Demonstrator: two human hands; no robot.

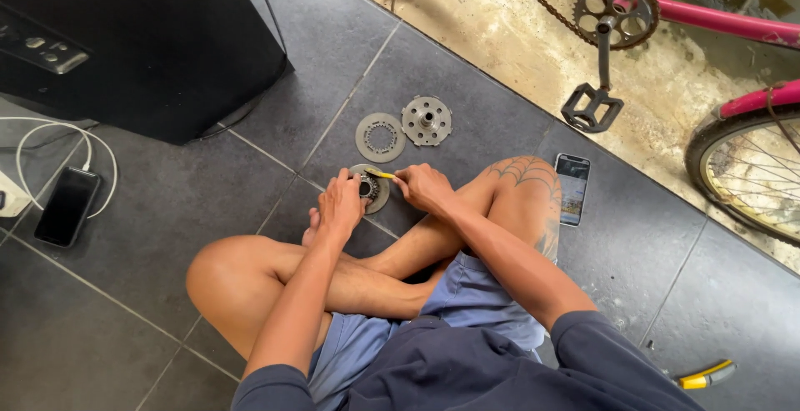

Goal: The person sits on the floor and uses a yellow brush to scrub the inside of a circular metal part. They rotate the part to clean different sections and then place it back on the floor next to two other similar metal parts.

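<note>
You sit cross-legged on the dark tiled floor (167,202), both hands out front over a round metal disc (372,189) lying flat on the tile just past your feet. Your left hand (340,205) is closed over the disc's left side, fingers curled on its edge, pinning it down. Your right hand (423,187) is clamped on a yellow-handled tool (379,174), tip at the disc's centre hub. 2 more parts lie just beyond: a flat toothed ring plate (381,137) and a holed hub plate (427,120), side by side, not touching. A phone (572,188) lies by your right knee, another phone (67,206) on a white cable far left. Pink bicycle (667,11) top right, black speaker box (142,44) top left.
</note>
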